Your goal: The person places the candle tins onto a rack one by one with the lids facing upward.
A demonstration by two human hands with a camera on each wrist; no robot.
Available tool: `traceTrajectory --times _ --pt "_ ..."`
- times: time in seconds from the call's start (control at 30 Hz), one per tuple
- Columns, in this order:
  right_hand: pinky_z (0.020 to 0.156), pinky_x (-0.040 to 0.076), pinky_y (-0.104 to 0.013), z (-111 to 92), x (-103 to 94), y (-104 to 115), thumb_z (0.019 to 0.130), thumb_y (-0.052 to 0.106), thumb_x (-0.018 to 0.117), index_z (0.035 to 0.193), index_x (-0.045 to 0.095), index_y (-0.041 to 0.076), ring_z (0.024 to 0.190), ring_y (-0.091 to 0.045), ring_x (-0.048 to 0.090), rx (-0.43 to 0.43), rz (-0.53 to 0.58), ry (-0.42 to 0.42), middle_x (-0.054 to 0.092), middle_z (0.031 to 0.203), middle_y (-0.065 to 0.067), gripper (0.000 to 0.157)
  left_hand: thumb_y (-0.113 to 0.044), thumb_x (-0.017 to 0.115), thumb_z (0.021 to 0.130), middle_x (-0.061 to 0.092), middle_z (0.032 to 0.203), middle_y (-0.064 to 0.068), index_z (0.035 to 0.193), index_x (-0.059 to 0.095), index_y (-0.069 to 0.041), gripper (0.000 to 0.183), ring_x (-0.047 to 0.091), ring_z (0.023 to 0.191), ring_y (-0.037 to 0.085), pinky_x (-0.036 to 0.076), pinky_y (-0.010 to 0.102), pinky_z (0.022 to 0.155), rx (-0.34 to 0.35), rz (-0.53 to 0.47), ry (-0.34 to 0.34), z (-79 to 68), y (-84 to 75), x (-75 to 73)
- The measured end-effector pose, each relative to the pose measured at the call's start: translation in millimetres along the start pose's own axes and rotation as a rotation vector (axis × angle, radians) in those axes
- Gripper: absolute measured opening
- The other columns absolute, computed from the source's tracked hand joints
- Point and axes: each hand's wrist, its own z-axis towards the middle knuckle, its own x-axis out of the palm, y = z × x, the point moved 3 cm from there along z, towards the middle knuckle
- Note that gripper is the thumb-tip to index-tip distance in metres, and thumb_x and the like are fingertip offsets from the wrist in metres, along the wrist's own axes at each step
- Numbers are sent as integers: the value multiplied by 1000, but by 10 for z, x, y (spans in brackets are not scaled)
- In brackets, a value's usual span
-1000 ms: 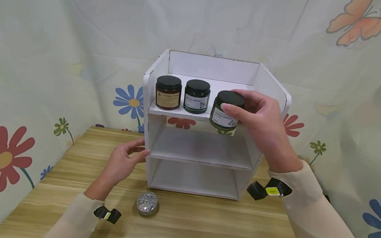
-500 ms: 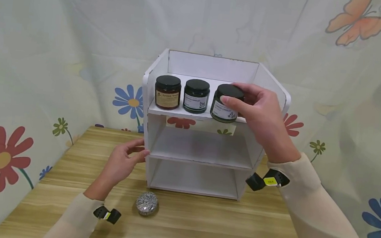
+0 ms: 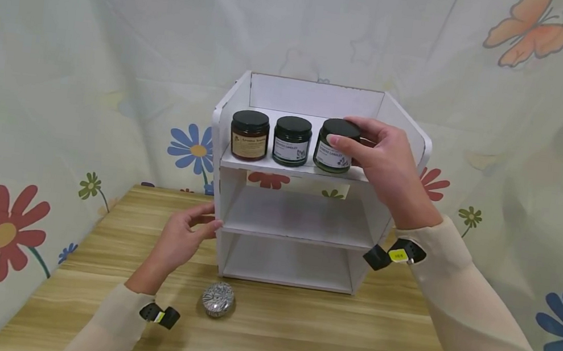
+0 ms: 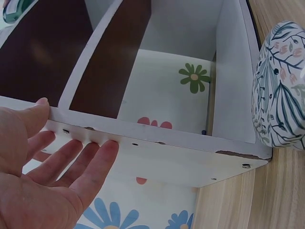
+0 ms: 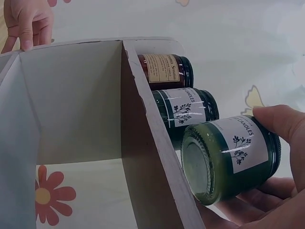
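Note:
My right hand point(image 3: 388, 162) pinches a green glass scented candle jar point(image 3: 331, 159) with a black lid, thumb at its front and fingers behind. It is at the front edge of the white shelf unit's point(image 3: 307, 173) top board. In the right wrist view the underside of this candle jar point(image 5: 238, 152) shows past the board's edge. To its left stand a second green candle jar point(image 3: 290, 149) and an amber one point(image 3: 248, 142) with a tan label. My left hand point(image 3: 179, 239) rests on the unit's left side, fingers point(image 4: 97, 167) fairly straight on the outer panel, thumb at the front edge.
A small round patterned tin point(image 3: 218, 299) sits on the wooden table point(image 3: 326, 340) before the unit's lower left corner. Two lower compartments of the unit face me. A flower-printed curtain point(image 3: 143, 69) hangs behind and at both sides.
My right hand has raised the green candle jar slightly and moved it back toward the top board, level with the other two. My left hand has stayed in place.

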Motion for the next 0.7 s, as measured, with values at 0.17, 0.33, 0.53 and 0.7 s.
traceTrajectory --times 0.17,0.33,0.53,0.7 --pt "97 54 -22 30 -2 -7 88 40 81 138 65 22 118 -19 59 10 -56 16 62 135 -2 56 -32 71 97 58 147 5 147 57 -21 53 60 131 33 62 30 89 9 -9 2 -5 2 1" --pt "104 51 -28 62 -12 -15 88 41 81 139 64 22 121 -18 57 21 -68 25 61 136 -1 56 -29 71 97 59 146 6 147 57 -20 53 60 130 34 62 30 89 14 -9 0 -4 -4 -3" --pt "107 48 -32 117 -9 -43 89 38 81 139 64 19 122 -17 58 26 -60 38 62 135 -3 56 -29 71 98 59 147 8 148 57 -18 53 60 130 35 62 29 88 10 -1 -3 1 -7 0" --pt "110 45 -36 139 -2 -70 90 38 80 141 63 20 125 -18 55 56 -54 52 60 137 -2 57 -30 70 98 59 147 9 148 57 -18 53 61 130 34 62 29 88 1 1 -4 -10 -17 5"
